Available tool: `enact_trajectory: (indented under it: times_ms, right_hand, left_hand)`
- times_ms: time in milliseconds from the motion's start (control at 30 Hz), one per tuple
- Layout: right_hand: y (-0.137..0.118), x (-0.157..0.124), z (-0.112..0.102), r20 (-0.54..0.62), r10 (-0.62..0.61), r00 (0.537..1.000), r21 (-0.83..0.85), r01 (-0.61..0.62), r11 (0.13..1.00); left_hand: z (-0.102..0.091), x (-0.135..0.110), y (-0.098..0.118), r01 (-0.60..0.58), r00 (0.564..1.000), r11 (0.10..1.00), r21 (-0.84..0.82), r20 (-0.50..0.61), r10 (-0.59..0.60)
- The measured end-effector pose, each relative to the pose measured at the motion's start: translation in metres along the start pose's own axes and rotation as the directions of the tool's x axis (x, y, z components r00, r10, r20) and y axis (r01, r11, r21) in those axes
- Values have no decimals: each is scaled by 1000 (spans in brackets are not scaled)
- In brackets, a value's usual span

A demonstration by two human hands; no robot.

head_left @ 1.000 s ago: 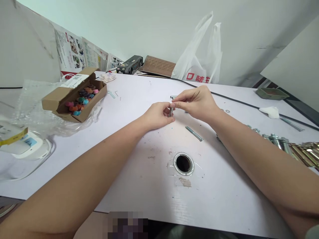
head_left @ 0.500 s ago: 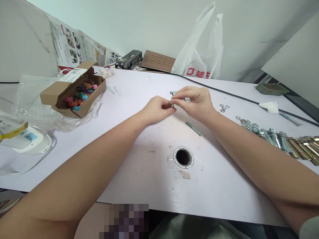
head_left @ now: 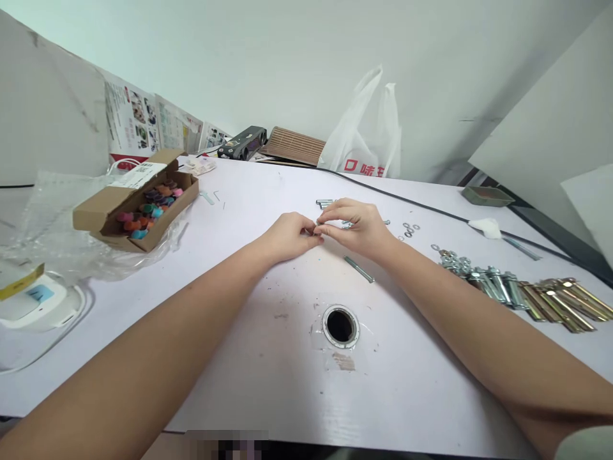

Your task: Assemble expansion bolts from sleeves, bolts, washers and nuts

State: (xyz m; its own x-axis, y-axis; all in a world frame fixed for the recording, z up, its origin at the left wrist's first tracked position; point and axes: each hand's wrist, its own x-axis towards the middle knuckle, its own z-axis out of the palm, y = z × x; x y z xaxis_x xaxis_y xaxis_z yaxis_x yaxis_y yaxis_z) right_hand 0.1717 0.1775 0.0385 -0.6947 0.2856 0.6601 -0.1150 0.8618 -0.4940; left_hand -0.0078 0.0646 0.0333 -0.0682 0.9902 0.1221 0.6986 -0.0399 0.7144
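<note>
My left hand is closed, its thumb and fingers pinching a small silvery metal part, mostly hidden between the fingertips. From the right, my right hand meets it with thumb and forefinger pinched at the same part. Just below the right hand lies a threaded metal stud on the white table. Several metal sleeves lie behind the right hand, partly covered by it. To its right are loose flat washers.
Nuts, silvery expansion bolts and brass-coloured ones lie beyond my right forearm. A round hole opens in the table. At left sits a cardboard box of colourful pieces. A black cable crosses behind.
The camera view has tilted up and shifted right, so everything sits lower and further left. Both hands stay together at the small part, the fingers shifting slightly around it.
</note>
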Motion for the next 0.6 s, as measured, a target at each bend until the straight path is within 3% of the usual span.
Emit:
enact_trajectory:
  times_ms: [100, 167, 300, 400, 467, 567, 600]
  right_hand:
    - [-4, 1, -7, 61, 33, 998, -3, -33, 999]
    - [-12, 5, -19, 43, 85, 995, -30, -84, 996]
    - [-31, 20, -61, -143, 281, 949, -137, -301, 944]
    - [-32, 27, -91, -180, 506, 844, -255, -536, 805]
    - [-21, 25, -106, -69, 657, 750, -401, -624, 671]
    - [8, 16, -126, 101, 817, 568, -630, -599, 494]
    - [20, 12, -134, 111, 834, 541, -677, -573, 462]
  left_hand:
    - [-2, -1, 1, 28, 1000, 999, 18, 5, -28]
    - [-2, -1, 2, 49, 999, 999, -8, 16, -49]
    - [-2, -1, 2, 107, 994, 993, -45, 28, -106]
    - [-1, -2, 1, 85, 996, 996, -35, 18, -84]
    - [0, -3, 1, 77, 997, 996, -43, -5, -77]
    - [0, -3, 1, 99, 992, 984, -147, -64, -109]
    - [0, -3, 2, 103, 989, 975, -198, -81, -121]
